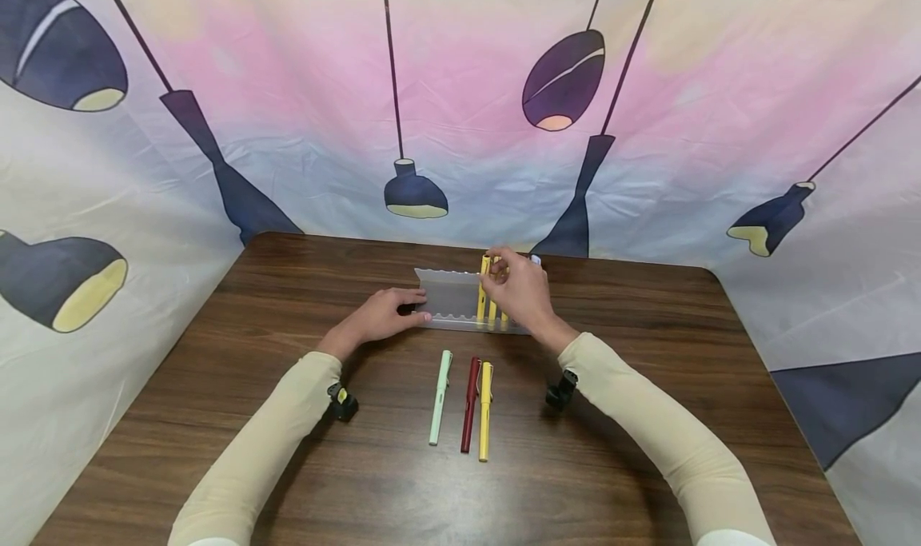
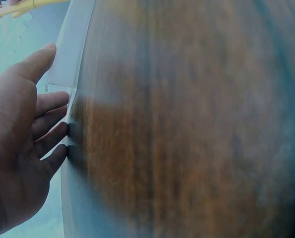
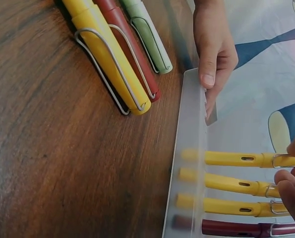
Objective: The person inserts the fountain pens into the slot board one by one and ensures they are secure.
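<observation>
A translucent pen tray [image 1: 449, 296] with a notched edge stands near the back of the table. My left hand [image 1: 383, 314] holds its left end; in the left wrist view the thumb [image 2: 40, 62] lies over the tray and the fingers reach its end. My right hand [image 1: 521, 290] pinches the cap end of the leftmost yellow pen [image 3: 227, 158] in the tray. Beside it two more yellow pens [image 3: 232, 182] and a dark red pen [image 3: 232, 227] lie in the notches. A pale blue pen end [image 1: 536, 260] shows behind the right hand, which hides the tray's right part.
In front of the tray lie a pale green pen [image 1: 440, 398], a dark red pen [image 1: 471, 406] and a yellow pen [image 1: 485, 410], side by side with metal clips. The brown wooden table [image 1: 345, 482] backs onto a cloth [image 1: 309, 90] printed with lamps.
</observation>
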Tool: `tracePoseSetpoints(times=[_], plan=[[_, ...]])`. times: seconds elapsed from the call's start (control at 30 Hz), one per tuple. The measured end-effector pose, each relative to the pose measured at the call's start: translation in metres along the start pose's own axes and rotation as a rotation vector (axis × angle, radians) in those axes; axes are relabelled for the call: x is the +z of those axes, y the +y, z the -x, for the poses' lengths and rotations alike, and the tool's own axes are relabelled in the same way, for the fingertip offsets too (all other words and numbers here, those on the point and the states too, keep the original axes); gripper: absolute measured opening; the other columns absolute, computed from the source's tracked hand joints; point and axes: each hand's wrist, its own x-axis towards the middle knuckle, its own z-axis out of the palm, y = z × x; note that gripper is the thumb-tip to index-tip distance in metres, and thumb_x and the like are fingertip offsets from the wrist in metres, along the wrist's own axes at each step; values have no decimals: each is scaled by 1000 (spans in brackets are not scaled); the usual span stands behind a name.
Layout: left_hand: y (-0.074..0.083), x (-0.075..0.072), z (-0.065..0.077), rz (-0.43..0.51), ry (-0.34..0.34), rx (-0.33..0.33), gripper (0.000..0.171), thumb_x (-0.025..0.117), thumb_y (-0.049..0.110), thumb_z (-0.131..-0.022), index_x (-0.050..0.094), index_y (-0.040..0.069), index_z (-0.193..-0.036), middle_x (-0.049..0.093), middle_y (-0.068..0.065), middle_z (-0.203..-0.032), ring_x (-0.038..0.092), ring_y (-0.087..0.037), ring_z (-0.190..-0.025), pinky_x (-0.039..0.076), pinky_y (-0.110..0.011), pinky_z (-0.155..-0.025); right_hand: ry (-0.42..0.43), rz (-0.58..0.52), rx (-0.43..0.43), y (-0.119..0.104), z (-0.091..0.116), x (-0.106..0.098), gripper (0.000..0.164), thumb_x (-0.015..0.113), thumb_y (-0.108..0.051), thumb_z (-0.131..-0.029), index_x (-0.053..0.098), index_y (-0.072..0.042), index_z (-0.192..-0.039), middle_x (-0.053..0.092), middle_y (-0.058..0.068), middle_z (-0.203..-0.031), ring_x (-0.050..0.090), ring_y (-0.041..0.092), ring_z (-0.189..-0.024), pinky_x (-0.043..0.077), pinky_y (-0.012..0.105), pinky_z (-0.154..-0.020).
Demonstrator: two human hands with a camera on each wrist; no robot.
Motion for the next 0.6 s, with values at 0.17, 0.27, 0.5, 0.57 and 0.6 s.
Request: tracePoseSetpoints(times=[0.17,0.27,0.5,0.57,0.6], plan=[[-1,-1,0,-2,1,3,65,62,55,-99,61,7,-142,51,-11,-154,44,-32,-145,38,-52,-116,4,1,5,0,-1,-1,37,81,-17,-89,71,-8,-123,74,4,-87,70,17,-70,58,42,-70],[0,-1,0,1,-1,-4,65,63,54,-99,61,7,-142,50,-10,-154,43,-31,-145,38,-51,-116,11,12,7,1,-1,0,39,82,-17,-88,71,-6,-124,74,4,-86,71,17,-69,58,42,-71],[1,-1,-1,-15,-2,3,66,62,54,-99,61,5,-142,51,-12,-153,44,-33,-144,38,-53,-116,28,30,4,3,-3,2,39,83,-20,-88,72,-6,-123,75,5,-87,71,17,-68,57,44,-73],[3,-1,0,-10,-5,-1,65,63,53,-99,60,5,-142,51,-12,-153,44,-33,-144,38,-52,-116,30,31,1,4,-3,2,39,83,-19,-88,72,-6,-122,76,5,-86,71,17,-68,57,44,-73],[3,-1,0,-8,-6,-3,65,63,53,-99,60,5,-142,51,-12,-153,44,-33,-144,38,-52,-116,29,32,0,4,-4,3,39,83,-19,-88,73,-6,-122,76,5,-86,71,17,-68,57,44,-73]])
